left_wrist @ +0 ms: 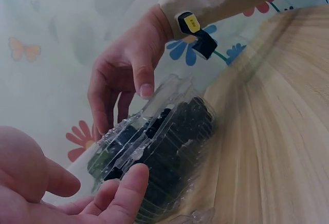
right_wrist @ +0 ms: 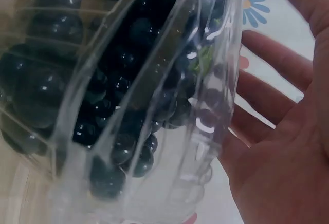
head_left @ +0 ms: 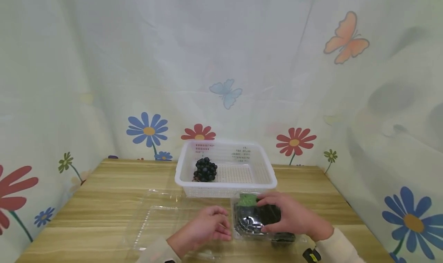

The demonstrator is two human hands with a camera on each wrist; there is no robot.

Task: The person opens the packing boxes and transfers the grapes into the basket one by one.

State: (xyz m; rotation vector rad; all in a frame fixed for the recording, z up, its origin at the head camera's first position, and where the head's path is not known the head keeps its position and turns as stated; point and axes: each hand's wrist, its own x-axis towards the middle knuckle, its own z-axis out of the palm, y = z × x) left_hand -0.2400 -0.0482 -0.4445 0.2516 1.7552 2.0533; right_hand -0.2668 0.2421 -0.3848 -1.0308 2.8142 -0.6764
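Note:
A clear plastic clamshell box (head_left: 236, 232) holding dark grapes (right_wrist: 46, 88) sits on the table, a green patch (head_left: 246, 200) at its far left corner. My right hand (head_left: 292, 215) spans the top of this box, thumb toward the near side and fingers toward the far side. In the left wrist view, its thumb hangs beside the lid edge and its fingers reach the box top. My left hand (head_left: 207, 226) is just left of the box, fingers loosely bent and holding nothing. In the left wrist view, its fingertips overlap the box; contact cannot be told.
Behind the box stands a white perforated basket (head_left: 230, 185) with a bunch of dark grapes (head_left: 205, 170) in its left part. Another clear plastic container (head_left: 142, 226) lies to the left on the wooden table (head_left: 93, 209). A flower-printed curtain (head_left: 187, 63) hangs behind and at the sides.

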